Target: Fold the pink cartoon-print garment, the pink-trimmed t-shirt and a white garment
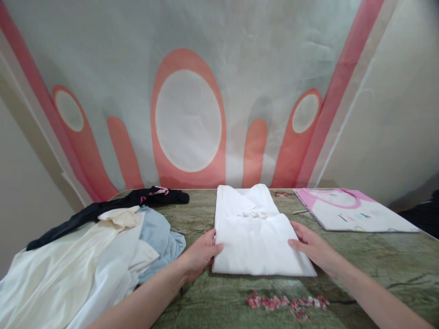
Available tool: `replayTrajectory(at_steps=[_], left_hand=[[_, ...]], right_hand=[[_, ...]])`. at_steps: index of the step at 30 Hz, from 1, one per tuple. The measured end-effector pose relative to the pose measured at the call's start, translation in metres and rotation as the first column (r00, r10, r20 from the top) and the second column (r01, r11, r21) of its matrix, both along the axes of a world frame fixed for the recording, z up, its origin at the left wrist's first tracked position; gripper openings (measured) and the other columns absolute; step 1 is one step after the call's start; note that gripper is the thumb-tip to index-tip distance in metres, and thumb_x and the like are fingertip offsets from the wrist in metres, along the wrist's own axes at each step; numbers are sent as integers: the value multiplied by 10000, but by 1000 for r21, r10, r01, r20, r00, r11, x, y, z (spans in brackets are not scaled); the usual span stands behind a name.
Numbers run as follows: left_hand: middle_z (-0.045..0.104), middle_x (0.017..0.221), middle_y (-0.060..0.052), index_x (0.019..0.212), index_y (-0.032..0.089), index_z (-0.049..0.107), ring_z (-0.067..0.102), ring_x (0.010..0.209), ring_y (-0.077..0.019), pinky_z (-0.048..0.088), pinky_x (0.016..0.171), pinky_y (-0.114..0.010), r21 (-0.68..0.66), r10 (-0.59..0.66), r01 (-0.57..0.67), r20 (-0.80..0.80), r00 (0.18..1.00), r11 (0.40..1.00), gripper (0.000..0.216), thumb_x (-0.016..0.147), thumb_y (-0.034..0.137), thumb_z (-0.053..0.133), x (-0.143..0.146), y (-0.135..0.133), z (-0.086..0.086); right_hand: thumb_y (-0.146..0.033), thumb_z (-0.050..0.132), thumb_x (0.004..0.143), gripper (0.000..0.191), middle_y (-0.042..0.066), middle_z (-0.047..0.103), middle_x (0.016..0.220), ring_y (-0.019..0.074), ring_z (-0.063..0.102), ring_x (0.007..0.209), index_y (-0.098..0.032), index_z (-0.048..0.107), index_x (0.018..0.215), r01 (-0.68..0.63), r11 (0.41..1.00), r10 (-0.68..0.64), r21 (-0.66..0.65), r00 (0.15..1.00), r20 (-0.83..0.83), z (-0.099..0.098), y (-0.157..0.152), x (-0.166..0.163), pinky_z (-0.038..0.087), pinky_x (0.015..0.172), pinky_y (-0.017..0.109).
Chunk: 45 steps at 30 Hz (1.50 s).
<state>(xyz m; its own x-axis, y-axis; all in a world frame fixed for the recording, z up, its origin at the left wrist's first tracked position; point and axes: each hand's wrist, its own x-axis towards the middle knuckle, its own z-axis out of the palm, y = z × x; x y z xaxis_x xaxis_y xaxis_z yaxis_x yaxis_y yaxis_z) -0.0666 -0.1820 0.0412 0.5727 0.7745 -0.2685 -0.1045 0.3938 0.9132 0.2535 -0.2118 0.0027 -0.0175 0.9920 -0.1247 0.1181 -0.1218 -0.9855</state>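
Observation:
A white garment, partly folded into a narrow rectangle, lies on the table in front of me. Its near part is doubled over, and a bunched white bit shows at the fold. My left hand grips the left edge, thumb on top and fingers underneath. On the opposite edge my right hand pinches the cloth the same way. The fingertips of both hands are partly hidden by the fabric.
Loose cream and white clothes, a light blue garment and a black garment are heaped at the left. A folded pink and white shirt lies at the right. The wood-patterned table meets a printed wall backdrop.

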Motion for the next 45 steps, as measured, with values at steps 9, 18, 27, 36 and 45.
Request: replayTrajectory(at_steps=[9, 18, 27, 36, 45], left_hand=[[609, 1034, -114, 1370, 152, 130, 610, 853, -195, 466, 707, -294, 20, 7, -4, -178, 984, 1000, 841, 708, 253, 638, -15, -3, -4], [562, 1021, -57, 1352, 204, 310, 544, 813, -153, 410, 774, -283, 627, 268, 126, -494, 827, 769, 616, 768, 190, 507, -14, -26, -16], [599, 745, 1, 1033, 181, 620, 504, 634, -136, 359, 585, -210, 500, 120, 380, -712, 691, 778, 301, 775, 272, 496, -31, -42, 14], [606, 792, -27, 904, 189, 636, 545, 735, -162, 363, 655, -238, 700, 381, 499, -705, 598, 511, 186, 805, 288, 513, 1, 9, 26], [601, 832, -35, 833, 166, 596, 545, 782, -174, 382, 723, -270, 754, 425, 474, -652, 628, 456, 176, 761, 326, 601, 23, 28, -12]], right_hand=[[-419, 559, 751, 677, 92, 640, 979, 205, 624, 827, -125, 280, 1293, 66, 998, -64, 0, 975, 213, -1, -5, 6, 481, 729, 337], [-383, 439, 825, 524, -21, 516, 715, 157, 515, 623, -142, 316, 1273, -78, 992, 3, 96, 791, 611, -6, -42, 13, 419, 600, 290], [-332, 557, 740, 486, -32, 559, 661, 141, 526, 602, -218, 486, 1208, -206, 974, 223, -98, 766, 604, 6, -73, 25, 401, 552, 226], [-278, 474, 794, 211, 34, 662, 763, 166, 573, 665, -202, 669, 819, -329, 937, 148, 117, 678, 720, 64, -17, -32, 405, 605, 250], [-253, 514, 804, 153, 33, 629, 801, 169, 572, 741, -188, 652, 795, -403, 894, 101, 197, 609, 786, 33, 20, -83, 412, 683, 268]])
